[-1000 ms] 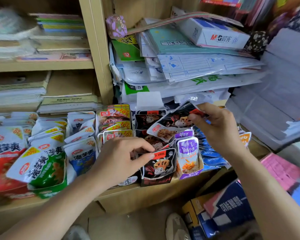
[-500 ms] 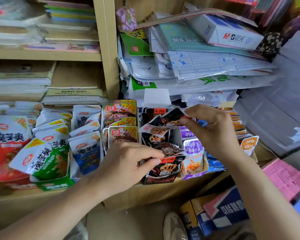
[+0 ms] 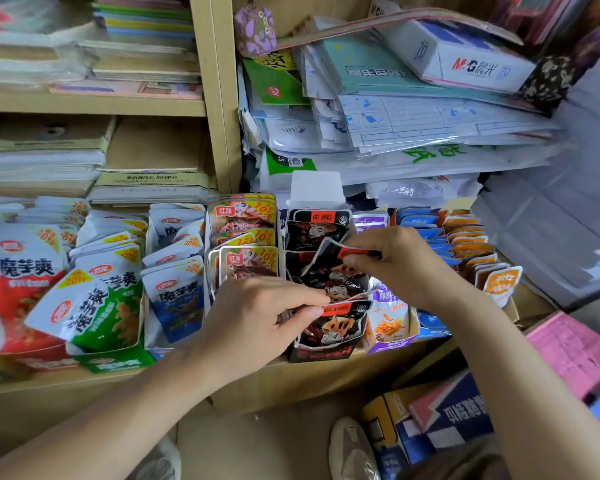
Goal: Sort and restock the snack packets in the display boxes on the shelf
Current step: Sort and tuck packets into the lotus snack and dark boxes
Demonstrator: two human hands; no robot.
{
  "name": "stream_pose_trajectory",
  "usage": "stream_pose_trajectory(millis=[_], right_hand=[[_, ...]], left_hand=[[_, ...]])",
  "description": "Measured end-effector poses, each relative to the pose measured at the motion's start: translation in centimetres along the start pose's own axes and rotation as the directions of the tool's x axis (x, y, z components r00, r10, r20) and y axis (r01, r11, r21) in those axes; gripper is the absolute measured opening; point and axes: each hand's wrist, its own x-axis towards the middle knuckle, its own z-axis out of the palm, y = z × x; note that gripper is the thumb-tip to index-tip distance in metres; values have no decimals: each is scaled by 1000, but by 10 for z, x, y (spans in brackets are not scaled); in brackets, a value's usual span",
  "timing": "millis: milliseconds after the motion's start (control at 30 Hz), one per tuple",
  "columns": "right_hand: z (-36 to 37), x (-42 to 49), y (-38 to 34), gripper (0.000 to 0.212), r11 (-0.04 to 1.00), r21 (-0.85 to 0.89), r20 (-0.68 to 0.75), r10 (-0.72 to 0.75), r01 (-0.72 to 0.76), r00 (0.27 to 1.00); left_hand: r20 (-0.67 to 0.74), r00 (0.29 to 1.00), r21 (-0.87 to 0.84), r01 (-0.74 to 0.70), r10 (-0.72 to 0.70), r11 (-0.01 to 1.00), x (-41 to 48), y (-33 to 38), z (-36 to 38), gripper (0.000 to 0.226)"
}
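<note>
Wooden shelf spans the lower half of the frame and carries a row of display boxes filled with upright snack packets. At centre frame, the black display box, white back flap raised, holds black packets standing in file. The left hand enters from the lower left with a narrow grip: thumb and forefinger pinch the red top edge of the front black packet, which stands against the front wall of that box. The right hand enters from the lower right and pinches the red top corner of a second black packet. This packet is tilted, raised above the middle of the same box, and bent along its upper edge. Just left of the black box stand red-and-yellow packets. Further left are white-and-blue packets, with a green box at the lower left. Just right of the black box, a purple box holds purple-and-white packets, followed by rows of blue and orange packets. At upper right, a tilted stack of papers carries a white carton. At bottom centre, a light shoe rests on the floor.
</note>
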Motion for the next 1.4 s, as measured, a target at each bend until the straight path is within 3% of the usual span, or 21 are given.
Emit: stream_pose_trajectory(millis=[100,167,333,400,467,600,700,800,900,1000,1133,1400], right_hand=[[2,4,3,35,995,65,110,67,-74,992],[0,-1,6,31,985,119,143,109,-127,984],[-7,-19,0,22,926,353,36,126,-131,991],[-5,-24,-3,30,949,308,16,64,-66,998],[2,-26,-3,34,990,142,-3,-3,4,1000],[18,-28,-3,25,997,-31,-94,-76,73,993],[23,-32,-5,18,990,-75,-84,-124,118,989],[25,-38,-8,15,982,-94,-67,-170,163,983],[26,-39,-10,16,985,-76,-68,-158,152,985],[24,-42,-10,17,990,-41,-47,-136,134,990],[21,-51,-13,30,996,-40,47,-84,86,995],[20,-56,-14,20,995,-43,91,-90,94,992]], left_hand=[[-49,999,30,14,-13,999,1,-2,0,15],[-64,998,46,14,-11,999,2,-3,0,13],[-57,998,71,21,-17,997,6,-3,1,12],[-65,997,80,41,-36,996,7,-2,2,13],[-76,995,75,75,-69,994,9,-1,4,16],[-72,987,55,146,-141,988,15,-4,4,13],[10,985,20,170,-170,985,20,-10,-6,13],[-30,979,-74,197,-199,978,32,-27,-16,20],[-38,986,44,164,-163,985,47,-41,-18,14],[35,997,223,59,-68,973,57,-46,-11,17],[169,984,302,-100,50,948,72,-45,-5,26],[268,961,419,-51,-69,907,86,-48,5,32]])
